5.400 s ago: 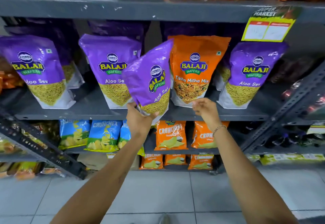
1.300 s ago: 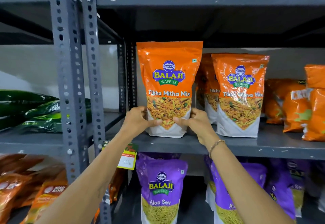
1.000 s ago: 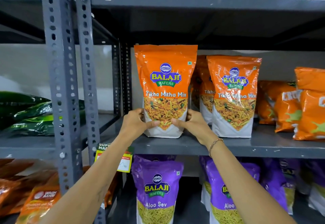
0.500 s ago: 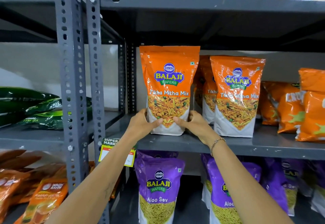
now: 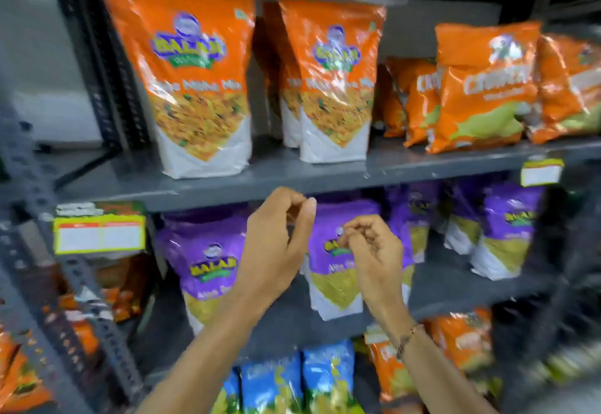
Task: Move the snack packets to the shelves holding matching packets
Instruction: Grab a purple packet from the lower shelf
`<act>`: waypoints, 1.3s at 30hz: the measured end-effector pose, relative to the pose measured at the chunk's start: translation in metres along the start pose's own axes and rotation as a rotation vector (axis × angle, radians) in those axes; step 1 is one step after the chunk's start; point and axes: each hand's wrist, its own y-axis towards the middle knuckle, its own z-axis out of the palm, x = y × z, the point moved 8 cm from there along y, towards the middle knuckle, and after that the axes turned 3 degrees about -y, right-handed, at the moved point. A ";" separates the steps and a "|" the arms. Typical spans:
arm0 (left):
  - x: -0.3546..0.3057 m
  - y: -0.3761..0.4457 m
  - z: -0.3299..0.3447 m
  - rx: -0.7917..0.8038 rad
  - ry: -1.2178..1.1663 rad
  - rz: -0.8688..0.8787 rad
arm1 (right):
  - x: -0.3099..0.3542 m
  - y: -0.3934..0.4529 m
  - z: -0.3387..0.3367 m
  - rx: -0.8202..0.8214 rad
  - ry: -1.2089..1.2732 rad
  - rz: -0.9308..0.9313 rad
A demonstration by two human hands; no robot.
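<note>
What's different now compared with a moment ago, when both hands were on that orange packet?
Both hands have let go of the orange Tikha Mitha Mix packet, which now stands alone on the shelf. The left hand and right hand have dropped below the shelf edge, empty, in front of the purple packets. The neighbouring orange packet stayed put.

Whole frame motion-blurred: print on the orange packet (image 5: 195, 65) unreadable, price tag (image 5: 99, 234) blank smear. Left hand (image 5: 276, 244) and right hand (image 5: 374, 251) cover parts of two purple packets (image 5: 208, 260). Blue packets (image 5: 292, 384) cut off by bottom edge.
</note>
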 end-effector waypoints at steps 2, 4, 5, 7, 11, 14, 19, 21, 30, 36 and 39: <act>0.013 -0.021 0.044 0.102 -0.055 -0.078 | -0.031 -0.015 -0.038 -0.021 0.011 0.054; 0.031 -0.042 0.092 0.193 -0.093 -0.167 | -0.065 -0.023 -0.072 -0.011 0.010 0.140; 0.043 -0.053 0.115 0.223 -0.105 -0.228 | -0.082 -0.023 -0.088 0.013 0.003 0.189; 0.069 -0.074 0.164 0.292 -0.101 -0.382 | -0.113 -0.015 -0.119 0.048 -0.021 0.260; 0.107 -0.109 0.249 0.374 0.046 -0.502 | -0.184 0.025 -0.196 -0.005 -0.057 0.414; 0.120 -0.122 0.292 0.330 0.093 -0.573 | -0.244 0.062 -0.239 0.090 -0.107 0.541; 0.142 -0.137 0.356 0.367 0.206 -0.798 | -0.316 0.104 -0.251 0.353 -0.221 0.554; 0.148 -0.139 0.369 0.338 0.213 -0.873 | -0.335 0.116 -0.240 0.431 -0.238 0.563; 0.163 -0.146 0.380 -0.061 0.135 -1.028 | -0.354 0.127 -0.174 1.070 -0.185 0.591; 0.164 -0.137 0.386 0.103 0.047 -0.952 | -0.360 0.120 -0.201 1.150 -0.224 0.572; 0.170 -0.134 0.401 0.203 -0.078 -0.971 | -0.358 0.115 -0.223 1.075 -0.120 0.609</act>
